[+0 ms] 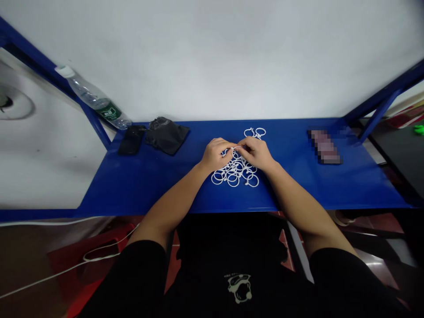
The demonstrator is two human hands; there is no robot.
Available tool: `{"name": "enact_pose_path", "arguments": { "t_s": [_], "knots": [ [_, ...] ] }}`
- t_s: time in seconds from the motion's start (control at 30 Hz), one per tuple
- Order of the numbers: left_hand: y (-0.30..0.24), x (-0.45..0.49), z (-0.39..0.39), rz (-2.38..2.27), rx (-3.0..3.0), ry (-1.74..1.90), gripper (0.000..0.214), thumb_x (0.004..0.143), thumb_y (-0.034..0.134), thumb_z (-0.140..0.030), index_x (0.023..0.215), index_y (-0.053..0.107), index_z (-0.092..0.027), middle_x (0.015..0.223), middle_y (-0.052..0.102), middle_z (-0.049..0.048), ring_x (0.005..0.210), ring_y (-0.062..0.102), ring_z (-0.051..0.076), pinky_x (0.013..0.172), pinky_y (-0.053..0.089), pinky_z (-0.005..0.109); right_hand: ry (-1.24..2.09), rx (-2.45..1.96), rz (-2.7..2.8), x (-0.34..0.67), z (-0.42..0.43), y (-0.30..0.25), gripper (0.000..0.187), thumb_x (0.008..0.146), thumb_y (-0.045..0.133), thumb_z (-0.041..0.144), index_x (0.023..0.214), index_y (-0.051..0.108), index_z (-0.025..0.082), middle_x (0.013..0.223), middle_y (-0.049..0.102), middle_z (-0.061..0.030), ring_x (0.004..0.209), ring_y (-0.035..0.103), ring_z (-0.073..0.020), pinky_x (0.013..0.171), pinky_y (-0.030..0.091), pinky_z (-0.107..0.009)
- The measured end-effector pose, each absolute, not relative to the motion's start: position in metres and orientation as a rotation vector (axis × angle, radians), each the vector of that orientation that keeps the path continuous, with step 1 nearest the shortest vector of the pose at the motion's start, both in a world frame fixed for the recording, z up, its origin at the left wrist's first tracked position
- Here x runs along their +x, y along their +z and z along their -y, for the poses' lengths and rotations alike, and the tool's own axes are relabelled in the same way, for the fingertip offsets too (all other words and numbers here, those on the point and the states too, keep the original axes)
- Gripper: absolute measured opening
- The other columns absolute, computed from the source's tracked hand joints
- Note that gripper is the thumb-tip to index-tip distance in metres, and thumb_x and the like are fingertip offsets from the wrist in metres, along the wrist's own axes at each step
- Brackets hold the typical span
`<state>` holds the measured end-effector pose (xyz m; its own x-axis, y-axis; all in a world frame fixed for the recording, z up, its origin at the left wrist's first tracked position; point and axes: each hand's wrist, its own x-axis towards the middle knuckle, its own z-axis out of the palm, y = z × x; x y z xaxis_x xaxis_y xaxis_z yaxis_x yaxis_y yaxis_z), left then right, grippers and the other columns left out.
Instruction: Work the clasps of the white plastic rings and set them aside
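Both hands meet over a loose pile of white rings (233,168) on the blue tabletop. Thumb and fingers of my left hand (216,154) pinch one side of a white ring (237,147). My right hand (255,152) pinches the same ring from the other side, so its ends are partly hidden by fingertips. The piled rings overlap each other and carry small knobs. A few more white rings (260,131) lie just beyond my right hand.
A dark phone (131,140) and a black pouch (167,134) lie at the left, near a plastic bottle (96,100) leaning by the blue frame. A pixelated flat object (325,146) rests at the right. The white wall (215,57) rises behind the blue table (132,190).
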<state>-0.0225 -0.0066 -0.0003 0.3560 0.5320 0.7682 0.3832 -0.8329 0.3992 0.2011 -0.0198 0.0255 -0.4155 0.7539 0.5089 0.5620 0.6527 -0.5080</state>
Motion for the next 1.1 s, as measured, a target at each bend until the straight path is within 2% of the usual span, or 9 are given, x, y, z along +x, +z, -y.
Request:
{"name": "enact_pose_path", "arguments": {
  "t_s": [0.33,0.57,0.83,1.0,1.1],
  "knots": [
    [0.0008,-0.0217,0.0063,-0.792,2.444,1.503,0.022,0.1,0.06,-0.016,0.106,0.08,-0.023,0.099,0.084,0.0049,0.088,0.076,0.02,0.083,0.063,0.041,0.32,-1.019,2.124,0.2002,0.0208,0.0249,0.038,0.108,0.061,0.056,0.093,0.072,0.022,0.084,0.071,-0.0042,0.069,0.059,-0.0165,0.067,0.046,-0.033],
    [-0.0008,-0.0208,0.0052,-0.787,2.459,1.533,0.019,0.1,0.063,-0.017,0.105,0.08,-0.023,0.098,0.083,0.0049,0.086,0.075,0.02,0.082,0.063,0.04,0.323,-1.008,2.127,0.2013,0.0189,0.0233,0.04,0.108,0.06,0.058,0.094,0.072,0.022,0.085,0.072,-0.004,0.069,0.058,-0.0162,0.067,0.046,-0.033],
    [0.003,-0.0186,0.0074,-0.773,2.428,1.617,0.024,0.088,0.06,-0.004,0.09,0.075,-0.022,0.09,0.081,0.002,0.083,0.074,0.018,0.079,0.06,0.037,0.406,-0.954,2.149,0.1948,0.022,0.0233,0.045,0.108,0.058,0.063,0.091,0.068,0.022,0.083,0.069,-0.004,0.072,0.059,-0.0173,0.068,0.045,-0.033],
    [0.0016,-0.0193,0.0071,-0.784,2.379,1.589,0.025,0.092,0.059,-0.006,0.083,0.074,-0.023,0.082,0.079,0.001,0.078,0.072,0.018,0.078,0.059,0.036,0.441,-0.951,2.191,0.192,0.0242,0.0244,0.043,0.108,0.058,0.062,0.092,0.067,0.023,0.085,0.07,-0.0045,0.072,0.059,-0.0177,0.067,0.044,-0.034],
    [0.0009,-0.0206,0.0069,-0.888,2.387,1.523,0.025,0.096,0.058,-0.009,0.1,0.078,-0.024,0.096,0.083,0.0038,0.091,0.076,0.021,0.088,0.062,0.041,0.399,-1.008,2.165,0.1963,0.0219,0.0267,0.042,0.107,0.059,0.062,0.093,0.069,0.024,0.084,0.071,-0.0047,0.071,0.059,-0.0182,0.067,0.046,-0.034]
  ]
}}
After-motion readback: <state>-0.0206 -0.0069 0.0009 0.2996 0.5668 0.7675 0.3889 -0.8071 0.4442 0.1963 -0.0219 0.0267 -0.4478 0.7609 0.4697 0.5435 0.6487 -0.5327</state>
